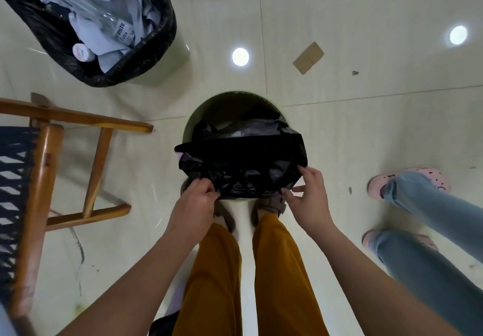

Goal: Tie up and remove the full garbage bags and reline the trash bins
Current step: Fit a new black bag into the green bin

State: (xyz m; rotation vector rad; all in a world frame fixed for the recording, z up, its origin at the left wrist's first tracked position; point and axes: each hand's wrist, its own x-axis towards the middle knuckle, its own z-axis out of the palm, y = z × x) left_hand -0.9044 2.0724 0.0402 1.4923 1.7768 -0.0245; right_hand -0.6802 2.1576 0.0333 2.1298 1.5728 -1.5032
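A round white trash bin (188, 124) stands on the floor right in front of my feet. A black garbage bag (243, 163) lies crumpled over its near rim, and part of it hangs into the dark inside. My left hand (194, 197) pinches the bag's near left edge. My right hand (309, 192) holds the bag's near right edge between thumb and fingers. At the top left stands a second bin (172, 72) lined with a black bag (146, 56), full of crumpled paper and a clear bottle.
A wooden chair (41, 168) with a dark woven seat stands close on the left. Another person's legs in blue jeans (423, 220) and pink shoes are on the right. A cardboard scrap (308, 57) lies on the glossy tiled floor beyond the bin.
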